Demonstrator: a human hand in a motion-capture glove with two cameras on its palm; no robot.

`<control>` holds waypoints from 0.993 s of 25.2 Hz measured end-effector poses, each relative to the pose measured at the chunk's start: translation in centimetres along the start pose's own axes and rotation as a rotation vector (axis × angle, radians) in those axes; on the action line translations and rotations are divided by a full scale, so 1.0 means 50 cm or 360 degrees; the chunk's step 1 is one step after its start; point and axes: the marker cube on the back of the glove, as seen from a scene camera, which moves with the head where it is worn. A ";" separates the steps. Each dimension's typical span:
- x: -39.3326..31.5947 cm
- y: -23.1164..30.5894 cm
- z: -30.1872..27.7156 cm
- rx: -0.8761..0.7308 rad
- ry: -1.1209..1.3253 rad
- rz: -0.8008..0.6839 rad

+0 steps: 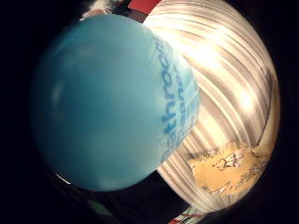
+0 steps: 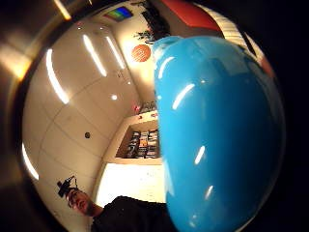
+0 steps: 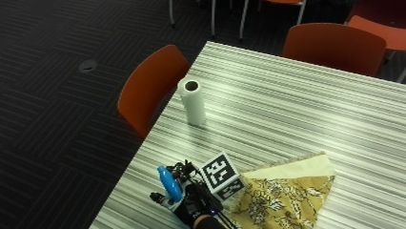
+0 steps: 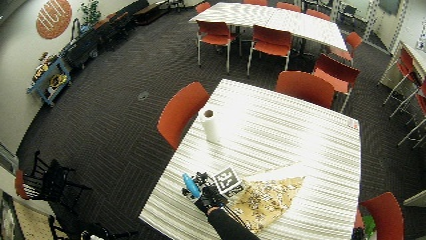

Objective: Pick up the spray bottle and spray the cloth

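Blue plastic fills both palm views: the spray bottle (image 3: 168, 181) sits right against the gloved right hand (image 3: 190, 205), which is wrapped around its lower part at the near edge of the striped table (image 3: 285, 109). In the outside view the bottle leans away from the cloth, its upper end toward the table's left edge. Whether it is lifted or resting on the table cannot be told.

Just beside the hand lies the cloth (image 3: 285, 195), yellow with a dark floral print, one pale corner folded up. Further along the table a roll of paper towel (image 3: 192, 101) stands upright, well apart from the hand. An orange chair (image 3: 149, 93) is tucked in at the left edge.

A likely risk: the nozzle cannot be made out, so the spray may be aimed away from the cloth and would wet the table or floor instead. The bottle's smooth, rounded body could also slip while being turned.

Count: one spray bottle, one cloth, one paper roll, one gloved hand.
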 end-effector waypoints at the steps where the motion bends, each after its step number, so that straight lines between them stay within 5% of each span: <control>1: 0.000 0.002 0.002 -0.0011 0.0007 0.0008; 25: -0.157 0.167 0.123 -0.0346 -0.0364 -0.0350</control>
